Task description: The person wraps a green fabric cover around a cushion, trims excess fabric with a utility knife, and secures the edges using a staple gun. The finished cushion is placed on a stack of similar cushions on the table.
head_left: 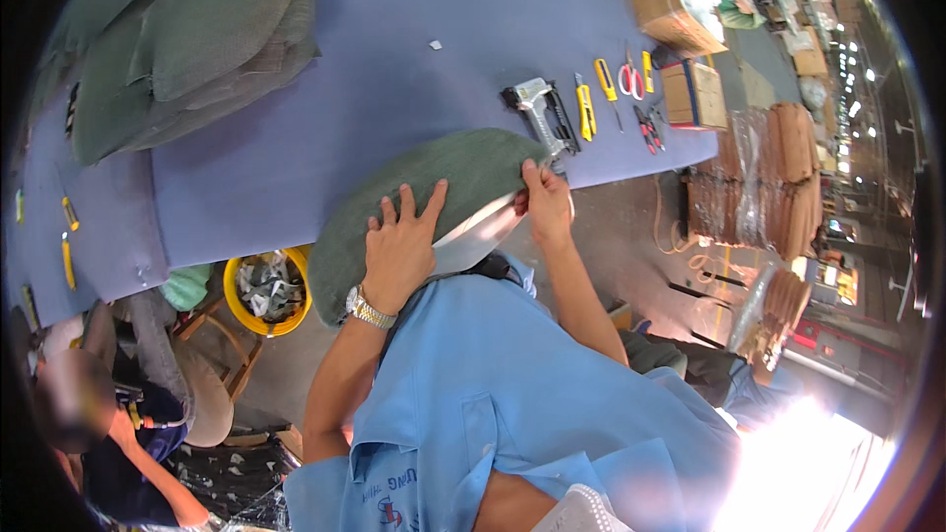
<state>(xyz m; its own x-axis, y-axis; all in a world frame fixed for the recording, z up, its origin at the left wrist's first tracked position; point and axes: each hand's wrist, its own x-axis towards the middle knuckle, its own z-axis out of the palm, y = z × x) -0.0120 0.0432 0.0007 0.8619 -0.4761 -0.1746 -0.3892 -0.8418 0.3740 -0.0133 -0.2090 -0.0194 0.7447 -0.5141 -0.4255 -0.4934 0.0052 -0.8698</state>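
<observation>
A curved, padded panel covered in dark green fabric (pixel 434 177) leans over the table's near edge against my body. Its pale underside shows along the near right rim. My left hand (pixel 402 241) lies on top of the fabric with fingers spread, and a metal watch is on that wrist. At the panel's right end, my right hand (pixel 547 202) pinches the fabric edge between thumb and fingers. Just beyond that hand lies a silver and black staple gun (pixel 542 110), close to the panel's tip.
Green fabric pieces (pixel 212 39) are stacked at the table's far left. Right of the staple gun lie a yellow cutter (pixel 585 108), a screwdriver (pixel 606 81), scissors (pixel 631 77) and pliers (pixel 650 128), near cardboard boxes (pixel 693 94). A yellow bucket of scraps (pixel 266 291) stands below. Another person works lower left.
</observation>
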